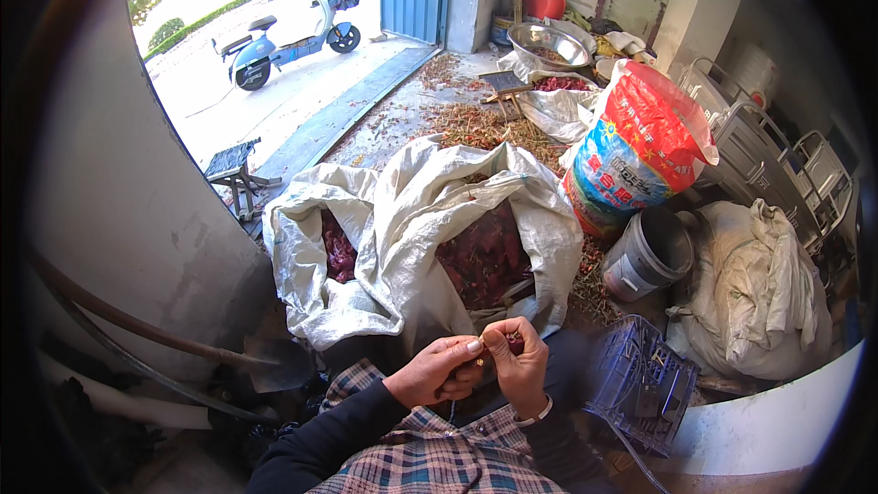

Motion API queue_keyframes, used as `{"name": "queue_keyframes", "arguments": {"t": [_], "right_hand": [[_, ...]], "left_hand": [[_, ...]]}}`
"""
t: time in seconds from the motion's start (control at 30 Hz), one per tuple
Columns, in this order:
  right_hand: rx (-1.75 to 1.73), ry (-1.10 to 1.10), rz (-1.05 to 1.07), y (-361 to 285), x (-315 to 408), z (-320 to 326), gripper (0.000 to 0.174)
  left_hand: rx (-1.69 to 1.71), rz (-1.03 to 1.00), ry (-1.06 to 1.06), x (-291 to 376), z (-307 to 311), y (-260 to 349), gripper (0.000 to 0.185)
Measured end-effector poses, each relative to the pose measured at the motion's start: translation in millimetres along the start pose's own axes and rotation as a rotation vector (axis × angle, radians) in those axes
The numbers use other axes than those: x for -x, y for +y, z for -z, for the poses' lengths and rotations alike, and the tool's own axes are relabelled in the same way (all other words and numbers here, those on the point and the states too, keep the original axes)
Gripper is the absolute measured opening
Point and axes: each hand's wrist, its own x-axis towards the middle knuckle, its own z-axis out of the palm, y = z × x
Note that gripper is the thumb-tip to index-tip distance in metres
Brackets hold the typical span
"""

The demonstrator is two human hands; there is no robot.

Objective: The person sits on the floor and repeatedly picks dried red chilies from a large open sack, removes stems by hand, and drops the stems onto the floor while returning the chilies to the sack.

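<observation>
My left hand (439, 370) and my right hand (518, 363) meet above my lap, fingertips together. Within the right fingers shows part of a dark red dried chili pepper (515, 342). The left thumb and fingers pinch small pieces at its side, perhaps a stem; the fingers hide most of it. Just beyond the hands stands an open white woven sack (411, 247), its rim folded down. Dark red dried chilies (483, 257) fill its right opening, and more red chilies (337, 247) show through the left one.
Right of the sack are a red-and-blue printed bag (627, 144), a plastic bucket (648, 254), a blue crate (641, 384) and a stuffed white sack (761, 295). A shovel (271, 363) lies left. Stems (480, 127) litter the floor. Outside stands an electric scooter (288, 41).
</observation>
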Motion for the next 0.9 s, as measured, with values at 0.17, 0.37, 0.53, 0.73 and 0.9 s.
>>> {"name": "queue_keyframes", "arguments": {"t": [0.17, 0.37, 0.53, 0.73, 0.9], "right_hand": [[-0.027, -0.012, 0.001, -5, -2, 2, 0.018], [-0.049, -0.086, -0.035, -6, -4, 4, 0.023], [-0.161, -0.341, -0.019, -3, -12, 18, 0.021], [-0.226, -0.405, -0.079, -11, -10, 27, 0.018], [-0.010, -0.283, 0.034, -7, -7, 20, 0.013]], "left_hand": [[0.007, -0.011, 0.034, 2, -1, 1, 0.027], [0.041, -0.030, -0.022, 2, 1, 1, 0.026], [0.098, 0.015, -0.028, 5, 2, 1, 0.024], [0.060, 0.030, -0.166, 5, 1, 0, 0.023], [0.000, 0.002, -0.066, 3, -1, -3, 0.022]]}}
